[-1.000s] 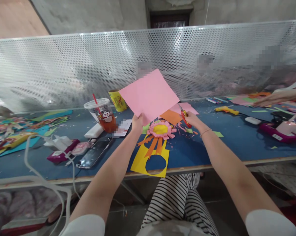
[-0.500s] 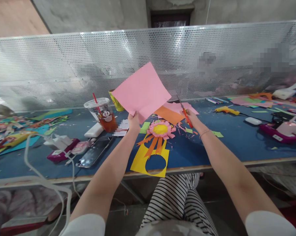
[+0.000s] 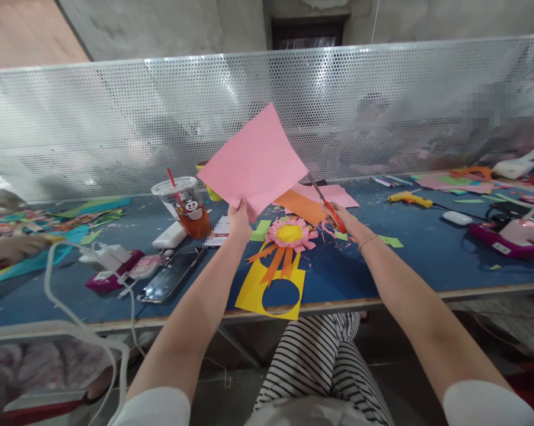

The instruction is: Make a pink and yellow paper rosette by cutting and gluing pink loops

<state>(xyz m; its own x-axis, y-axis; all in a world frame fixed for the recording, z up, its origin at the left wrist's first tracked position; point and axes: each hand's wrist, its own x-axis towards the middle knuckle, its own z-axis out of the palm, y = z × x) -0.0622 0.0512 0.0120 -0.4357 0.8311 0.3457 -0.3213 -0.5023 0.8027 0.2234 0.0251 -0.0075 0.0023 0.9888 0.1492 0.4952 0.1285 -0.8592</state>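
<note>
A pink sheet of paper [image 3: 258, 160] is held up above the table by my left hand [image 3: 240, 220], thumb on its near side at the lower corner. My right hand [image 3: 341, 220] grips red-handled scissors [image 3: 335, 218], whose blade tips meet the sheet's right corner. Below them lies a paper rosette [image 3: 289, 232] with a yellow centre, pink pleats and orange ribbon tails. It partly covers a yellow sheet [image 3: 249, 290] with a round hole cut out. Behind the rosette are an orange paper piece [image 3: 300, 204] and another pink sheet [image 3: 338, 195].
A drink cup [image 3: 185, 207] with a red straw stands left, near a phone [image 3: 173, 275] and a purple power strip [image 3: 109, 275]. Rightward lie a yellow glue gun [image 3: 411, 199] and another power strip [image 3: 507, 239]. A perforated metal screen [image 3: 160, 118] runs behind. Another person's hand [image 3: 9, 248] is far left.
The pink sheet has shifted slightly up and left. My right hand has moved a little left, bringing the scissors' tips to the sheet's corner. Another person's hand has come in at far left.
</note>
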